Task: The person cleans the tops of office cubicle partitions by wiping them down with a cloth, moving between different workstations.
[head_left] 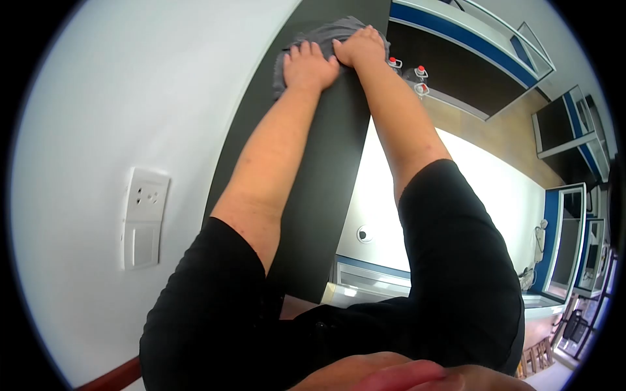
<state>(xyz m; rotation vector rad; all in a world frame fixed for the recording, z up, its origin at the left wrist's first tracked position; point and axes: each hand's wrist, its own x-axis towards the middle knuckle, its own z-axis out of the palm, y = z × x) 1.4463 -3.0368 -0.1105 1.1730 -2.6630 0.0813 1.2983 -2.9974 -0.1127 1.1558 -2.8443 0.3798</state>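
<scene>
A crumpled grey cloth (334,30) lies at the far end of a long dark surface (319,176), close to the white wall. Both my arms stretch out to it. My left hand (308,67) rests on the cloth's near left part, its fingers extended and spread, the thumb pointing right. Beside it, a little farther out, my right hand (362,47) lies flat on the cloth's right part, fingers forward and thumb out to the left. The two thumbs are a short way apart. Part of the cloth is hidden under the hands.
A white wall socket and switch plate (145,218) sits on the left wall. Clear bottles with red caps (417,75) stand beyond my right forearm. Below to the right is a white tabletop (476,189) with a round cable hole (364,234). Blue-trimmed partitions (469,32) stand behind.
</scene>
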